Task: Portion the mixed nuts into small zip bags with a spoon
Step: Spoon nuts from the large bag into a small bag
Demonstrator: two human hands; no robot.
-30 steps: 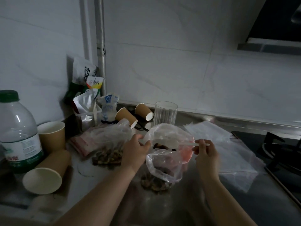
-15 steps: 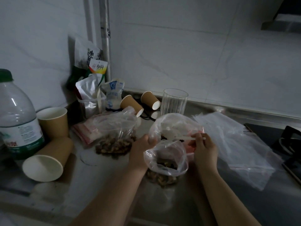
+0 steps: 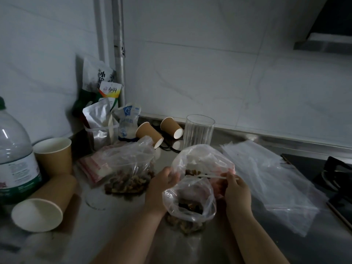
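Observation:
My left hand (image 3: 162, 185) grips the left rim of a clear plastic bag (image 3: 202, 159) that holds some mixed nuts. My right hand (image 3: 235, 189) pinches the handle of a white plastic spoon (image 3: 211, 176), whose bowl end reaches left into that bag. In front of it stands a smaller clear bag (image 3: 190, 204) with dark nuts at its bottom. Another clear bag of nuts (image 3: 131, 168) lies to the left. A stack of red-striped small zip bags (image 3: 91, 166) lies partly under that bag.
Paper cups stand and lie about: one on its side (image 3: 43, 208), one upright (image 3: 55, 155), two tipped (image 3: 150, 133) at the back. A water bottle (image 3: 15, 155), snack packets (image 3: 101, 119), a glass (image 3: 198, 132), flat clear bags (image 3: 266, 178) and a stove (image 3: 335, 178) surround the steel counter.
The view has tilted down and nearer. My right hand has drawn slightly toward me with the spoon still in the bag. My left hand keeps its grip on the rim.

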